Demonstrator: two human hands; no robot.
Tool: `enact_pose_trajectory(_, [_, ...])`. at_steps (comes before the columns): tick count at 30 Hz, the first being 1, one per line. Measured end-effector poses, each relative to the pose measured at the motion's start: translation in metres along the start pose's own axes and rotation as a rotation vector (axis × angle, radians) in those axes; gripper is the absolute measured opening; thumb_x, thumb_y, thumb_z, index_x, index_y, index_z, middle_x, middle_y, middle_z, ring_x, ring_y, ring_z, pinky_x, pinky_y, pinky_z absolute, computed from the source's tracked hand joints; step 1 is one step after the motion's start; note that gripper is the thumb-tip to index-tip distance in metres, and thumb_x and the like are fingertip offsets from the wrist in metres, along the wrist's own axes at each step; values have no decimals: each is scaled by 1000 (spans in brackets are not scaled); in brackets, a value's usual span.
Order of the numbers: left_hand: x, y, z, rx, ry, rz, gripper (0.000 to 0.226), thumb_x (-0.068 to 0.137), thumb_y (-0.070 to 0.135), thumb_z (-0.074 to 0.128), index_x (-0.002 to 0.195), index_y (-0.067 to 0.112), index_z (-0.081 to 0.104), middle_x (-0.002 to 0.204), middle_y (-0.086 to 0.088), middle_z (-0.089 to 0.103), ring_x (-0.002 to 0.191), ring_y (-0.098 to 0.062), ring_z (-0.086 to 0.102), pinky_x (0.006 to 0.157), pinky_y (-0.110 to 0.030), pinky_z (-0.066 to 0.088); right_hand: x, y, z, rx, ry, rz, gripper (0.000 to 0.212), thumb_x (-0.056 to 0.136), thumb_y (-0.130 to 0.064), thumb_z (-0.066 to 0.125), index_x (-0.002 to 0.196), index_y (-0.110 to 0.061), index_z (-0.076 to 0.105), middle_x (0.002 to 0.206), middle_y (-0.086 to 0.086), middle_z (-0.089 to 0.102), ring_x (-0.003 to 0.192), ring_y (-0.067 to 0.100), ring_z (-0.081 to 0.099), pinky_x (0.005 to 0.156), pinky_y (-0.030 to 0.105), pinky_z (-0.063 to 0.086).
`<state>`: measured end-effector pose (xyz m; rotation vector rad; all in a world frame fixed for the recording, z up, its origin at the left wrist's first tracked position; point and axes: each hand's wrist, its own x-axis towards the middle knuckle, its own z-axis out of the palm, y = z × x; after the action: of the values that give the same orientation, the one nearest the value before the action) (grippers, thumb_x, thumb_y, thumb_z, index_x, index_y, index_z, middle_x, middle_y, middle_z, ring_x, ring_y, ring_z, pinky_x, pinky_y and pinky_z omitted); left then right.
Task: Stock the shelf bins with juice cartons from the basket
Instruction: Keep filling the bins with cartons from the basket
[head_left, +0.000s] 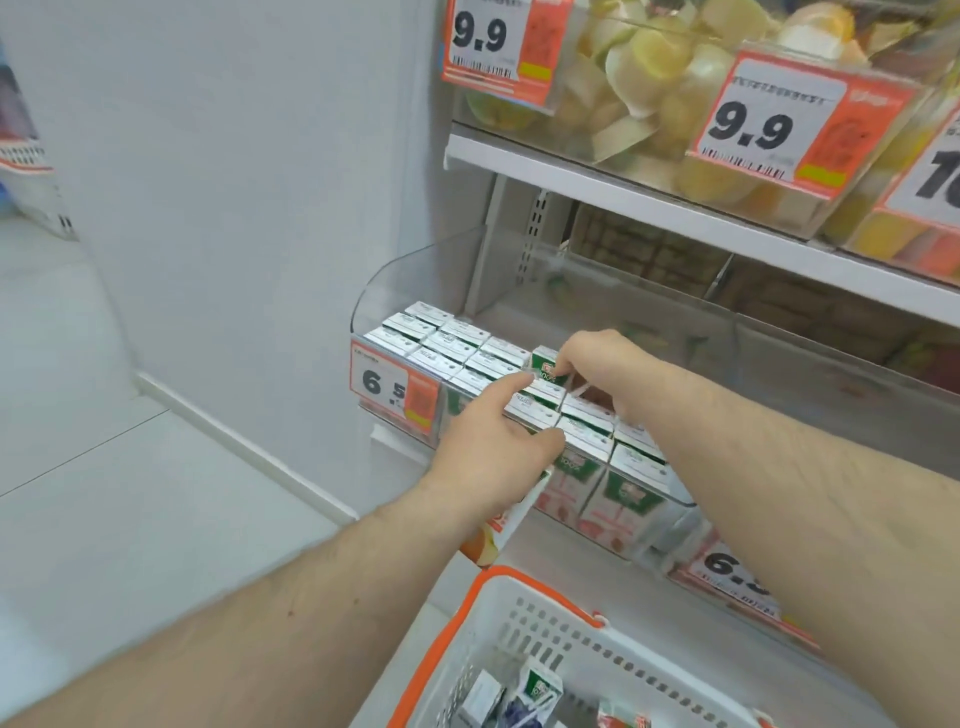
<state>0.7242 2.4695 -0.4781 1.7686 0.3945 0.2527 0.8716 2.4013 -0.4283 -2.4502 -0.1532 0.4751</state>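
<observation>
Head view: right hand (587, 364) pinches a green carton (545, 364) into the bin's (415, 270) gap.
Left hand (493, 457), at 7 o'clock of it, grips a spare carton (501, 530), forefinger steadying the rows.

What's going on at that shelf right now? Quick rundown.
Right hand pinching a green carton into the bin. Left hand holding another carton, forefinger on the rows. Basket below, cartons left.

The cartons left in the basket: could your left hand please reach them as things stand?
Probably not yet: the left hand already holds a carton up at the bin, though the basket below lies open.
</observation>
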Motion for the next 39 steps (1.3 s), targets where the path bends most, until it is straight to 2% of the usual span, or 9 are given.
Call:
enact_pose_trajectory(7, [0,1,2,-22,14,-9,60,86,32,61,138,49,38,43,15,49,46,-6,48,53,-23,48,-8,-2,-1,-137,-50,-97,20,95,-11,48,76,-11,48,85,12,46,79,26,44,68,35,37])
enact_pose_trajectory(11, [-2,1,5,-35,48,30,49,93,35,54,139,47,40,71,10,63,64,-8,59,66,-26,52,-4,0,-1,-231,-64,-92,33,98,-32,49,117,-8,60,120,10,63,113,27,60,97,43,47])
enact_pose_trajectory(14, [-8,6,7,-155,112,76,38,102,39,34,139,40,44,119,20,57,108,-2,50,91,-24,36,-2,2,-3,-328,-74,-109,38,97,-45,49,107,-11,63,104,6,65,90,24,63,84,38,54])
enact_pose_trajectory(17, [-14,14,9,-312,158,91,39,102,46,23,130,43,50,99,15,65,99,-9,59,85,-30,43,-5,2,-7,-439,137,-294,34,94,-41,52,101,-13,70,98,2,68,87,23,62,77,33,54])
enact_pose_trajectory(22, [-29,20,17,-371,120,204,43,102,49,17,131,39,48,75,6,67,85,-16,62,92,-39,44,-73,20,-24,34,545,-610,21,90,-19,53,93,-28,73,89,-14,70,87,10,62,81,28,51])
enact_pose_trajectory(28, [-44,22,44,-461,-32,269,43,86,61,22,118,46,48,81,8,64,100,-31,55,108,-61,33,-177,94,-23,479,264,-616,17,71,-20,58,77,-30,69,74,-8,69,60,4,56,58,20,45])
enact_pose_trajectory(30, [-51,22,59,-414,-42,307,41,87,59,20,117,45,45,83,9,64,104,-26,58,107,-52,36,-194,120,-20,449,180,-544,20,68,-25,66,86,-32,67,86,-5,67,60,6,52,58,26,48])
enact_pose_trajectory(34, [-71,23,88,-277,-119,423,36,94,61,18,115,44,42,81,19,62,92,6,56,94,-19,35,-205,158,-20,130,268,-493,40,74,-38,78,109,-40,59,97,-18,56,76,-2,53,69,11,40])
enact_pose_trajectory(39, [-73,13,96,-243,-348,553,61,83,79,33,128,39,44,109,11,63,93,-10,62,84,-33,47,-212,183,-30,244,299,-469,32,81,-20,77,101,-41,64,88,-14,67,73,5,60,64,16,46])
